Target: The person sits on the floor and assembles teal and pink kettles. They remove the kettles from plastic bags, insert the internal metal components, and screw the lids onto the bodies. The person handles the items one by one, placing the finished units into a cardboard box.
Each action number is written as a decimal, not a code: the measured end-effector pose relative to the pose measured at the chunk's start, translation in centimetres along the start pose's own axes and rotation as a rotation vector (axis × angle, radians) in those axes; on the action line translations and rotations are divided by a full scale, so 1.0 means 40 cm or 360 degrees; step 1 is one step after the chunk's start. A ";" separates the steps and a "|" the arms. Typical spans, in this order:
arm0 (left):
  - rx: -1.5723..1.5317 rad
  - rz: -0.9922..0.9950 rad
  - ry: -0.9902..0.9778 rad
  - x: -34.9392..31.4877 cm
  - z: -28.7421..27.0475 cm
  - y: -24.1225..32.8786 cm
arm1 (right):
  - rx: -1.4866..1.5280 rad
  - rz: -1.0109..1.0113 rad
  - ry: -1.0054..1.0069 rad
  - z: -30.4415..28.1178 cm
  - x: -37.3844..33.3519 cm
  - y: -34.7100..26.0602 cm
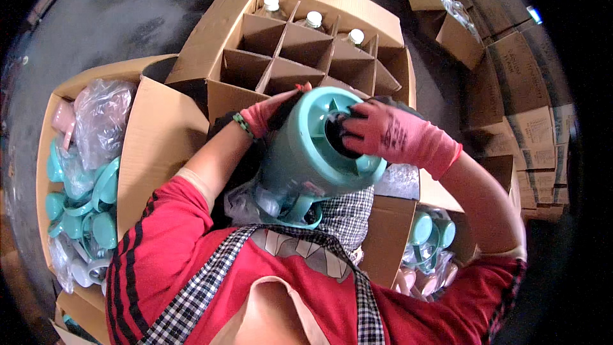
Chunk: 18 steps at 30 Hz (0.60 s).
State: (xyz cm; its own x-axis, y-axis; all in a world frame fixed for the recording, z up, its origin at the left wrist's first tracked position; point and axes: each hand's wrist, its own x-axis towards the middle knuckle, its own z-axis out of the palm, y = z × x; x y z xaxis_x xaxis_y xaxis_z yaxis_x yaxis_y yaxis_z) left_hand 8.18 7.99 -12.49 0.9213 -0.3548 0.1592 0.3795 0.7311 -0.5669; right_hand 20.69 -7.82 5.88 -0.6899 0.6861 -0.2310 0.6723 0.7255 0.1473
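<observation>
A large teal plastic jug is tilted in front of my chest, its ringed base turned up and away from me and its handle toward my apron. My left hand, in a red and black glove, holds the jug's far left side; its fingertips are mostly hidden. My right hand, gloved alike, reaches over the base from the right. Its bent fingers press into the dark round middle of the base; whether that is a cap or a hole I cannot tell.
Ahead stands an open carton with cardboard dividers and several white-capped clear bottles. At left, another carton holds teal parts and plastic bags. A carton with teal and pink parts is at right; stacked boxes stand beyond.
</observation>
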 end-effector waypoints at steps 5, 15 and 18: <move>0.1234 0.0181 -0.0133 -0.001 -0.003 -0.001 | -0.0103 -0.0605 0.0036 -0.019 0.041 0.035; 0.1433 0.0132 -0.0266 0.008 -0.002 0.070 | 0.0964 0.1151 -0.0327 0.064 0.143 0.084; 0.1488 0.0253 -0.0285 0.013 -0.015 0.084 | 0.1013 0.1640 -0.0177 0.024 0.135 0.034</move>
State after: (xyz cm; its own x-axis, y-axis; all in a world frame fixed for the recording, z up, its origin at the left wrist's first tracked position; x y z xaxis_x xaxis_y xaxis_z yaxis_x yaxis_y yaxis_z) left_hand 9.88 9.91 -14.80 0.9376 -0.1741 0.3009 0.0922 0.9591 0.2677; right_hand 18.14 -3.17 3.90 0.2512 0.8945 -0.3699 0.9249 -0.3345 -0.1807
